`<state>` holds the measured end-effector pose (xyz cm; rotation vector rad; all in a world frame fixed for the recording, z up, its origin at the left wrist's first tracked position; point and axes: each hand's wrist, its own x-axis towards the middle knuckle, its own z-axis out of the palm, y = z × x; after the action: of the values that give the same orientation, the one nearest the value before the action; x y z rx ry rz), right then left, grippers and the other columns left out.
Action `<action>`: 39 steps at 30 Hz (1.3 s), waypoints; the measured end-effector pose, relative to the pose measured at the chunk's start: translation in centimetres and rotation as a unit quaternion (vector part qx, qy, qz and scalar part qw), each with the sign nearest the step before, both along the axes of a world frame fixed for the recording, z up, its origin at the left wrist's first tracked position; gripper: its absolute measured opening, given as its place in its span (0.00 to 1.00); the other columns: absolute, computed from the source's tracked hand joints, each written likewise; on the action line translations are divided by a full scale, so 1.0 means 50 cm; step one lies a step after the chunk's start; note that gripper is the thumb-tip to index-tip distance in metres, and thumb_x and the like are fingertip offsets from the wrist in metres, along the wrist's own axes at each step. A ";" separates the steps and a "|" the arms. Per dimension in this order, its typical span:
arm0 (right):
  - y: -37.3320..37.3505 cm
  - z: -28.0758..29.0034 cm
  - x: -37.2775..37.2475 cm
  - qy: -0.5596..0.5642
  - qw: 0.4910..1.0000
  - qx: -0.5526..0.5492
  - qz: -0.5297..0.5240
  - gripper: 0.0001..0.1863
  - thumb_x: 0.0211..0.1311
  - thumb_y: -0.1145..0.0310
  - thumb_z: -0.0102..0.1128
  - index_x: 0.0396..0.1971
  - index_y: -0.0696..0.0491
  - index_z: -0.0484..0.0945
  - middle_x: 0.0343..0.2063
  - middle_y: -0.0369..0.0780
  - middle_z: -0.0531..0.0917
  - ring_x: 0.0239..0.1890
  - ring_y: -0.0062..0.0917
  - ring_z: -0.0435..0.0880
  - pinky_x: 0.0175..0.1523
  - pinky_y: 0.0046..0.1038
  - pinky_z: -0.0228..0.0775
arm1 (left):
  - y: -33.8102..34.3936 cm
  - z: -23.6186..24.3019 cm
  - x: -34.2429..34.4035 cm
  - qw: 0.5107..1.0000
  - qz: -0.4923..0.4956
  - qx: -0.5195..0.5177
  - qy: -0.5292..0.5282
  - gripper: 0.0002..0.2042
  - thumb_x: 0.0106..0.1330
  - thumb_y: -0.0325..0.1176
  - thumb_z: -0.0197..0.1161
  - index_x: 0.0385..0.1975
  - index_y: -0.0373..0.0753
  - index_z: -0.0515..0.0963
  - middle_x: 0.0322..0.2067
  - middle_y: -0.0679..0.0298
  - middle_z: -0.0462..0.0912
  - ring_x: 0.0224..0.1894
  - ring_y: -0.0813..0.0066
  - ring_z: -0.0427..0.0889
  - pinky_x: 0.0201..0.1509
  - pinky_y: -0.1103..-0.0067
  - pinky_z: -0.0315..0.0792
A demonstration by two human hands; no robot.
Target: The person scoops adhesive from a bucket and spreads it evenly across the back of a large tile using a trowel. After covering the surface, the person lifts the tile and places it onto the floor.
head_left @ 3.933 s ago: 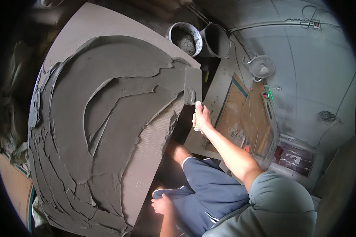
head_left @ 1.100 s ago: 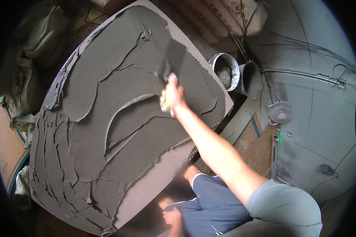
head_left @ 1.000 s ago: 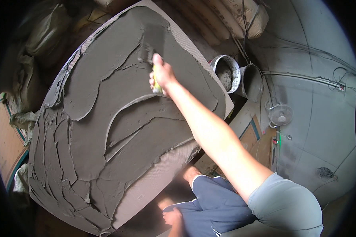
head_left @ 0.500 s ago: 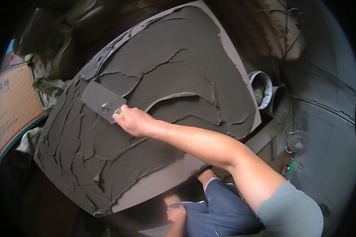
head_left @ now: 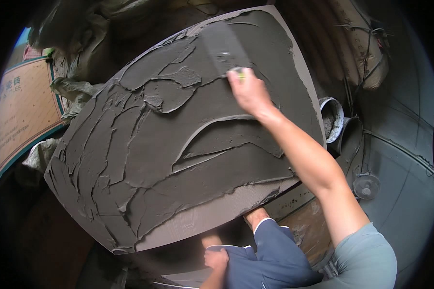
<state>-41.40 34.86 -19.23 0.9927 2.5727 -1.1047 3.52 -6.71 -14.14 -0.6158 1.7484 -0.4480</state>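
To your far left is a tan carton with teal edging. Next, grey mortar covers most of the pale panel, leaving a bare strip nearest you. Your left hand lies half curled on your shorts; I can't tell if it holds anything. The trowel, its blade blurred, is over the mortar toward the far edge, your right hand closed around its handle. Rightmost are a bucket and a fan.

The right hand grips a trowel (somewhat blurred) over ridged grey mortar near the far edge of a slab, bare along its near side. The left hand rests on blue shorts. A bucket and a fan sit at right.
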 end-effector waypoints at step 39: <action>-0.407 -0.032 -0.217 0.057 0.984 -0.054 0.158 0.24 0.71 0.48 0.53 0.44 0.59 0.74 0.36 0.60 0.84 0.42 0.57 0.84 0.47 0.49 0.78 | -0.058 0.003 0.014 0.998 0.053 0.028 0.015 0.40 0.55 0.57 0.68 0.58 0.29 0.67 0.51 0.51 0.78 0.52 0.55 0.81 0.59 0.62 0.71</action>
<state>-52.26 14.52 -20.82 0.4869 2.6042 -1.2257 4.23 -9.62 -13.97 -0.6753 1.7419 -0.3159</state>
